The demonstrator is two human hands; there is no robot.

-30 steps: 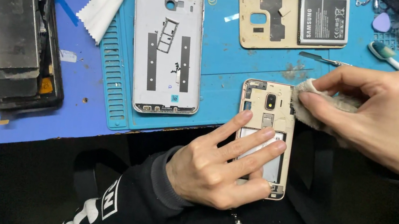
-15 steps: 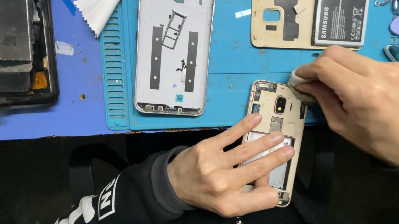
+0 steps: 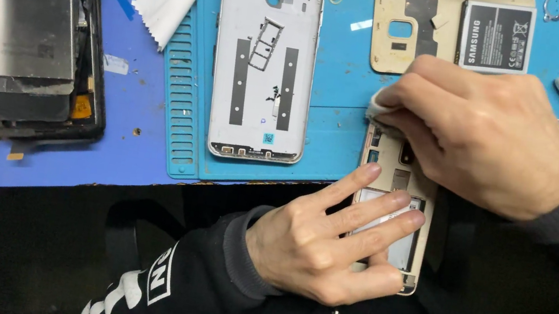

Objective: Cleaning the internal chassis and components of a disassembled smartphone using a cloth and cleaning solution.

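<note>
Shifted left along the phone frame (image 3: 394, 195), right hand (image 3: 486, 135) pinches a white wipe (image 3: 382, 109); left hand (image 3: 326, 240) lies spread.

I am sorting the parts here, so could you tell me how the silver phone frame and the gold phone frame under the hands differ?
The silver frame lies untouched on the blue mat; the gold frame is pinned by the left hand and wiped with a white cloth by the right hand. The silver one looks larger. Both lie flat, insides up.
</note>
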